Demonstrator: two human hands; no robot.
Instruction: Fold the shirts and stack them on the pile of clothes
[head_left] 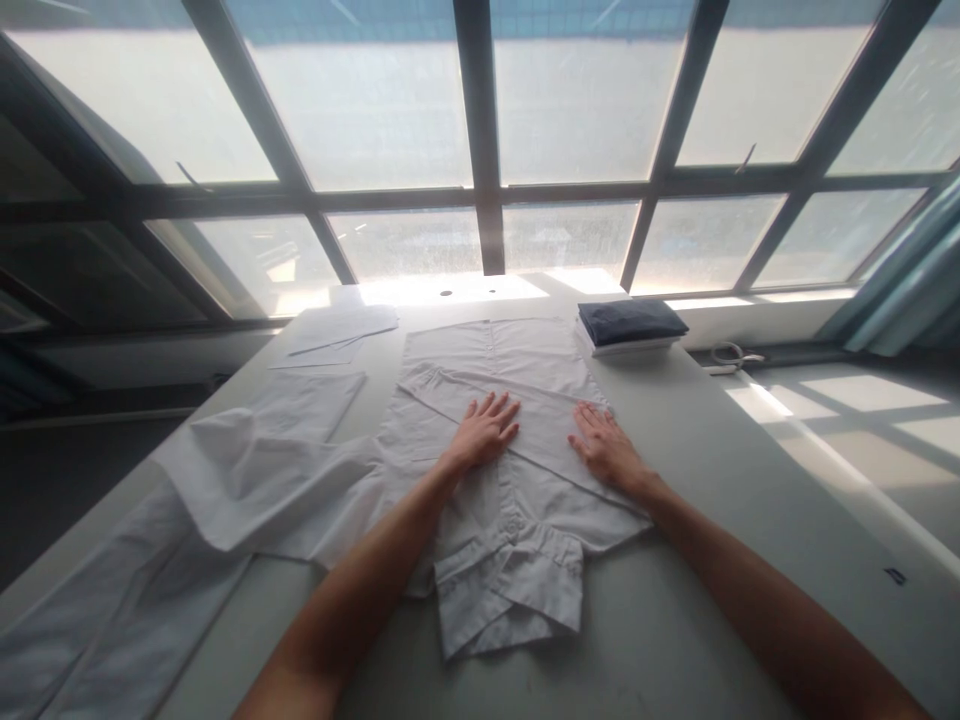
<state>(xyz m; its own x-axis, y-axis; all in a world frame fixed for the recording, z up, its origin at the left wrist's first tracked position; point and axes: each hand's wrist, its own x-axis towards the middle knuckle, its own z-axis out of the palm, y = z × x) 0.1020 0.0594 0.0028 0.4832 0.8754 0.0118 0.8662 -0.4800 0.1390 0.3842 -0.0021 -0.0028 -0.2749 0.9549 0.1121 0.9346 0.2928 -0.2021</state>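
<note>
A white button-up shirt (450, 350) lies spread on the table, its collar (517, 590) toward me. One sleeve (547, 435) is folded slantwise across the body. My left hand (486, 432) lies flat on that cloth near the middle, fingers spread. To its right, my right hand (606, 448) presses flat on the folded sleeve near the shirt's right edge. Neither hand grips anything. The other sleeve (285, 480) stretches out to the left, rumpled, and overlaps more white cloth (127, 590).
A folded dark garment (631, 322) tops a stack of folded white cloth (637, 348) at the back right. Flat white sheets (341, 330) lie at the back left. The white table (720, 520) reaches toward large windows (390, 110). A coiled cable (727, 355) is beyond its right edge.
</note>
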